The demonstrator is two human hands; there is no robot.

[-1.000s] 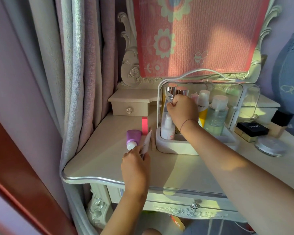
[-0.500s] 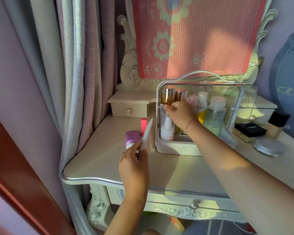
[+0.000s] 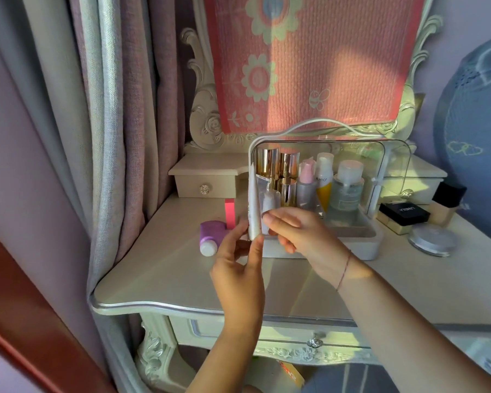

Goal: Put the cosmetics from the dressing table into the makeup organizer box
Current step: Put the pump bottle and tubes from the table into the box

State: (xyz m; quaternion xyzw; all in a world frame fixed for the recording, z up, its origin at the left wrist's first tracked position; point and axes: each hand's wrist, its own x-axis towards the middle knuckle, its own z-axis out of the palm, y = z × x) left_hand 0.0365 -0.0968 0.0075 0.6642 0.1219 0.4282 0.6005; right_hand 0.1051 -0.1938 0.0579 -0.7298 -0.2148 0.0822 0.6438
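Handover of slim white tube, upright just before organizer box. Pinched at base by left hand; right hand half-open, fingertips closing on it. Next, probably: firm right grip, lift into clear-walled box beside glossy gold-capped bottles. Smooth plastic, slippery.

The white tube hid the organizer box left edge. The right hand covered the small bottle's lower part. The tube's print was illegible. Both forearms were cut off by the bottom edge.
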